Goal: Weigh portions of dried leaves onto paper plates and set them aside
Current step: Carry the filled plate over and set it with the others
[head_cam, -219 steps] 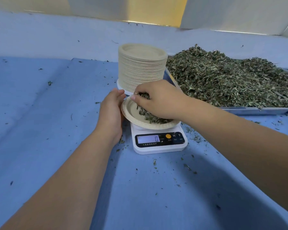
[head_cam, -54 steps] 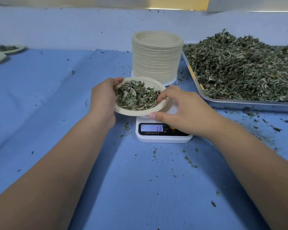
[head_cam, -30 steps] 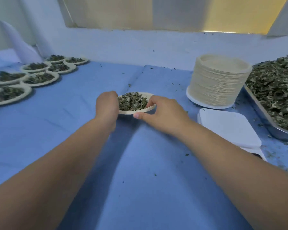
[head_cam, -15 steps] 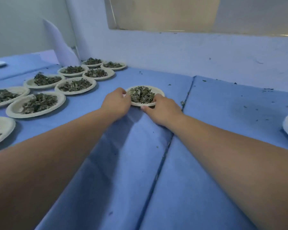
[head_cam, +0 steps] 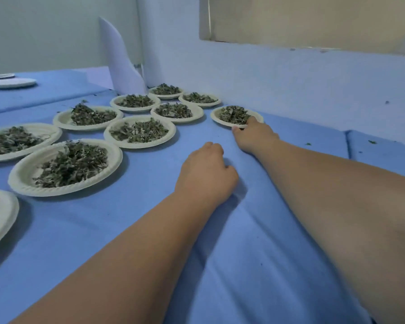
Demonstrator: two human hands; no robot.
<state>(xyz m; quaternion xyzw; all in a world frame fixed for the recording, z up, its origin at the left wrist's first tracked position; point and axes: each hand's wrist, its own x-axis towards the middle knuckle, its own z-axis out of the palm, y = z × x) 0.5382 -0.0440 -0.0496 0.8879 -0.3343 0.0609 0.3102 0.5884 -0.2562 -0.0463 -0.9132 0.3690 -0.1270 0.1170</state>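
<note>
Blue cloth [head_cam: 255, 253] covers the tabletop [head_cam: 91, 218], and on it, close to the pale wall [head_cam: 290, 78], sits a paper plate [head_cam: 215, 117] carrying a heap of dried leaves [head_cam: 233, 114]. The right hand [head_cam: 255, 136] pinches this plate's near rim, a finger curled over the edge and the thumb just below it. The left hand [head_cam: 206, 174] rests on the cloth nearer the person, apart from the plate, fingers loosely curled and holding nothing. To the left lie other filled plates [head_cam: 170, 134] in rows, the nearest just beside the held plate without touching it. Farther left, two bare plates [head_cam: 12, 83] lie flat. A curled white sheet [head_cam: 119, 61] stands upright by the corner of the wall
</note>
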